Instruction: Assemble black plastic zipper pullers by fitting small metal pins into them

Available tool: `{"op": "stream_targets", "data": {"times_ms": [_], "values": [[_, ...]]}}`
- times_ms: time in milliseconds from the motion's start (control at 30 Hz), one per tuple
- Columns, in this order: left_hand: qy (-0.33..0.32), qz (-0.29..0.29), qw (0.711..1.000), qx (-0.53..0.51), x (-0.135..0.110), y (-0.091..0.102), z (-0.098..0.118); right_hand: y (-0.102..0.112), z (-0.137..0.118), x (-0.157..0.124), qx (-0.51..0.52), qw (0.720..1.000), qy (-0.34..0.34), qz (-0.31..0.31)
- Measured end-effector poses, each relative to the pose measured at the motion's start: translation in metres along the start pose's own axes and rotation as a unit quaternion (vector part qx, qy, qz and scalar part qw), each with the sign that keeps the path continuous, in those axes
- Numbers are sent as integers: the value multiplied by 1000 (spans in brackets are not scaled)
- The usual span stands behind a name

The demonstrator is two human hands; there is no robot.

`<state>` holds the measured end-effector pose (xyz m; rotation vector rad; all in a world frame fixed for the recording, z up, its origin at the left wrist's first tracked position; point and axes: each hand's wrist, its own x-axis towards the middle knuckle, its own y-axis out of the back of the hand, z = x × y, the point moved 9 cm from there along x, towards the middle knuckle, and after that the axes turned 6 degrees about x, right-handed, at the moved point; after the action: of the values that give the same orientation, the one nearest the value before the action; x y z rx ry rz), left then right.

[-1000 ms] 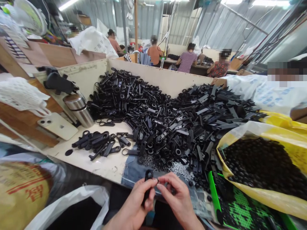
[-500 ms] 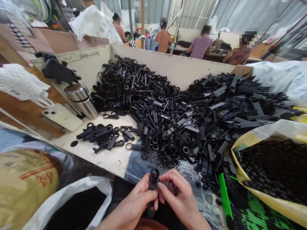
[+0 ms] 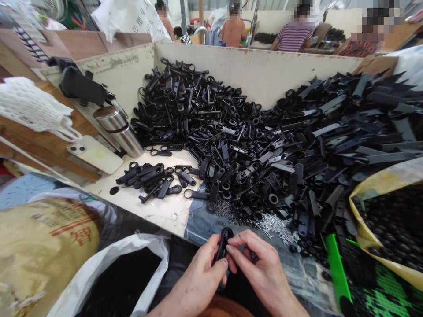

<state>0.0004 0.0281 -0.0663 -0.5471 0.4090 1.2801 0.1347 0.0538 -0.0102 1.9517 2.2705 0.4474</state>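
Observation:
My left hand is closed round a black plastic ring-ended handle, its looped end pointing up and away from me. Close against that loop, my right hand has thumb and forefinger pinched together. Whatever is between those fingertips is too small to make out. A small dark piece shows among the curled fingers of the right hand. Just beyond both hands lie a scatter of silver pins and a heap of small dark metal bits on a dark cloth.
A large pile of black plastic parts fills the walled table. To the left stand a steel flask and a phone. A white sack sits low left; a yellow sack of black pieces is at right, near a green crate.
The view has tilted down and shifted left. The handle in my left hand has turned so its loop shows more edge-on; my right fingertips remain close by it.

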Motion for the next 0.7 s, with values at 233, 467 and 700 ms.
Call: {"op": "stream_targets", "data": {"times_ms": [233, 467, 700], "values": [[-29, 25, 995, 87, 2, 12, 4, -7, -28, -11, -145, 977, 157, -13], [-47, 11, 980, 192, 7, 14, 9, -22, -34, -16, -264, 943, 195, -60], [-16, -7, 990, 140, 12, 17, -8, -9, -26, -20, -212, 964, 136, -79]]}}
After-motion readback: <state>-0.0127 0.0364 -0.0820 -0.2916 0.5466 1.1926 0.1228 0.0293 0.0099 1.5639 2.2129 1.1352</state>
